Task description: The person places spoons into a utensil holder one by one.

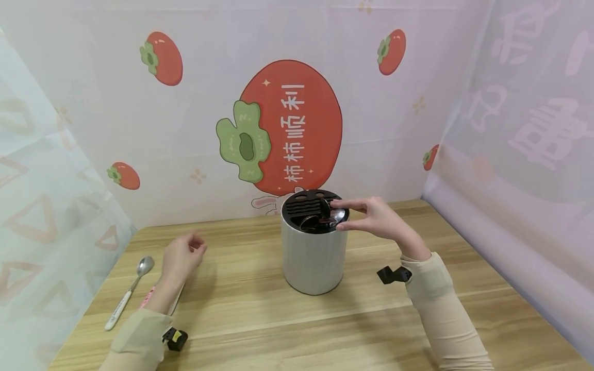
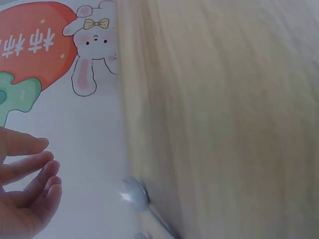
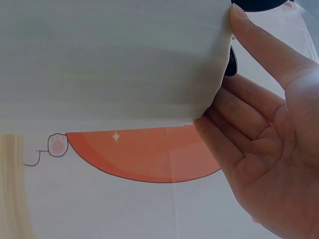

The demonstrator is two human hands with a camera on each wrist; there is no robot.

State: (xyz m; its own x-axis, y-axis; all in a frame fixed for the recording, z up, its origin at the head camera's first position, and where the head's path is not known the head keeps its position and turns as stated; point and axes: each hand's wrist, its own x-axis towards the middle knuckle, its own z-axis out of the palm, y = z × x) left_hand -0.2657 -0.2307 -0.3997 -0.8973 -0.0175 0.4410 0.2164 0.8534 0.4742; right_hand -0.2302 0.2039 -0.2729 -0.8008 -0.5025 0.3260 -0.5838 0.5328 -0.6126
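Observation:
My right hand [image 1: 373, 219] reaches over the right side of a white cylindrical cutlery holder [image 1: 313, 263] with a slotted black top. Its thumb and fingers stand apart around a shiny spoon bowl [image 1: 339, 217], with the fingertips at the rim. Darker spoon bowls [image 1: 309, 222] poke up beside it. In the right wrist view, the holder's wall covers the fingertips partly. My left hand [image 1: 181, 260] hovers over the left of the table, fingers loosely bent, holding nothing. Left of it lies a white-handled spoon [image 1: 122, 305]; under its wrist, a pink-patterned handle [image 1: 148, 297] shows in part.
The wooden table [image 1: 232, 330] ends at a wall sheet [image 1: 199, 103] printed with persimmons and white characters. More sheeting hangs along both sides. Each sleeve carries a small black camera mount, one [image 1: 394, 274] at the right wrist and one [image 1: 175, 339] at the left.

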